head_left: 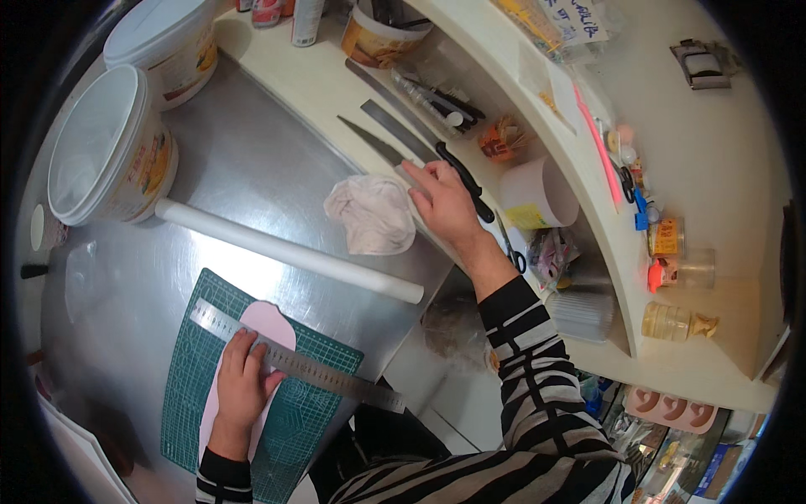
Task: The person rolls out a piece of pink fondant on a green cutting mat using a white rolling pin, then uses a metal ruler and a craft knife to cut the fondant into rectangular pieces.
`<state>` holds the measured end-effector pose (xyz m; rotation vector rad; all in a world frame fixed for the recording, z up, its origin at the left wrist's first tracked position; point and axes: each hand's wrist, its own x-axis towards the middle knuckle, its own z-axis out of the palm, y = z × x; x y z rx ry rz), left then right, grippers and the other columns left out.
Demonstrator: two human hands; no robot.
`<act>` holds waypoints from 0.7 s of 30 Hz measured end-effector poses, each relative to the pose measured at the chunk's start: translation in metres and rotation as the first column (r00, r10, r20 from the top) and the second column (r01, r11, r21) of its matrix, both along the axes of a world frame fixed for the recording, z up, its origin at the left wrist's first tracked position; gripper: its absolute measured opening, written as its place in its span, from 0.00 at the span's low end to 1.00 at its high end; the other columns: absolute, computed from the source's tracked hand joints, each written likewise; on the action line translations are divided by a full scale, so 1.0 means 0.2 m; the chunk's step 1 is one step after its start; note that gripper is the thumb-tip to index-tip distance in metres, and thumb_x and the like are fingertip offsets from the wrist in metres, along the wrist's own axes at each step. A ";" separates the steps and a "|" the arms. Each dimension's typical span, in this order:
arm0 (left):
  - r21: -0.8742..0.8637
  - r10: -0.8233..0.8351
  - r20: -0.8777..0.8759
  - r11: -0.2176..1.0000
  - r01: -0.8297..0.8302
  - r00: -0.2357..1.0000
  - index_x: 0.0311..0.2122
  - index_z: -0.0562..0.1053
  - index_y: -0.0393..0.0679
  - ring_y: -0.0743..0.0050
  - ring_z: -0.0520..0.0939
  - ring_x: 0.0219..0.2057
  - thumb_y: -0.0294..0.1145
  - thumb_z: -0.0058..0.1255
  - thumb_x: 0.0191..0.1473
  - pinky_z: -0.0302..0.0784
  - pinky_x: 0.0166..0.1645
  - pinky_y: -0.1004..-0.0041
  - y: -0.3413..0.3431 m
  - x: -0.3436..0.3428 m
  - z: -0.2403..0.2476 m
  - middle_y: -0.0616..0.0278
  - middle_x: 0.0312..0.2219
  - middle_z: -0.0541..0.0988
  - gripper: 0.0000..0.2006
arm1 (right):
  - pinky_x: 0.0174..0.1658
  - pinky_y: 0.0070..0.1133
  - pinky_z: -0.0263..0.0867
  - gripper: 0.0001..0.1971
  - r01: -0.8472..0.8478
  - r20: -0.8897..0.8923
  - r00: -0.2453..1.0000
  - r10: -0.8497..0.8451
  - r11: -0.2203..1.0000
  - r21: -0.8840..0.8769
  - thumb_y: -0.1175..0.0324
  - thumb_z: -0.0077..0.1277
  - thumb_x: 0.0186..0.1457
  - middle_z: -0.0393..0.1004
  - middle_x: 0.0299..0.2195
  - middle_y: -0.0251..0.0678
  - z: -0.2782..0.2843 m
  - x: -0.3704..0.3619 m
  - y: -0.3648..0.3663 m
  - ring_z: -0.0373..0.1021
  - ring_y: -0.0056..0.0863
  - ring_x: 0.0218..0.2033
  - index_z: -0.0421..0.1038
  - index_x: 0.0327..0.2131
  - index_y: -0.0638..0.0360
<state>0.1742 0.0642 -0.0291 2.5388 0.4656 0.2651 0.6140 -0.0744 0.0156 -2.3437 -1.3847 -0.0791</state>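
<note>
My left hand [240,390] presses a metal ruler [323,372] down, fingertips on it and thumb at its lower edge. The ruler lies slantwise over a sheet of pink fondant-like material [273,323], rounded at its far end, on a green cutting mat [306,420]. My right hand [449,203] reaches to the shelf edge on the right, fingers stretched out and partly apart over a pointed knife blade [371,140]. Its fingertips are at the blade; whether they touch it I cannot tell. A second knife, black-handled [457,165], lies beside it. A crumpled whitish cloth [371,214] sits left of this hand.
A white rolling pin [290,250] lies across the metal table [243,143] beyond the mat. Two white buckets [109,147] [159,50] stand far left. Shelves at right hold a white tub [539,193], scissors [514,252], a cup of toothpicks [502,139] and a clear plastic container [579,315].
</note>
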 end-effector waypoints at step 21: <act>-0.038 0.017 -0.033 0.999 -0.018 0.999 0.47 0.73 0.37 0.34 0.75 0.57 0.49 0.67 0.47 0.74 0.60 0.48 0.00 0.01 0.02 0.43 0.52 0.74 0.29 | 0.45 0.36 0.72 0.14 0.078 -0.048 0.991 -0.125 0.827 -0.557 0.61 0.62 0.50 0.82 0.37 0.45 0.04 0.94 0.44 0.78 0.42 0.39 0.82 0.39 0.56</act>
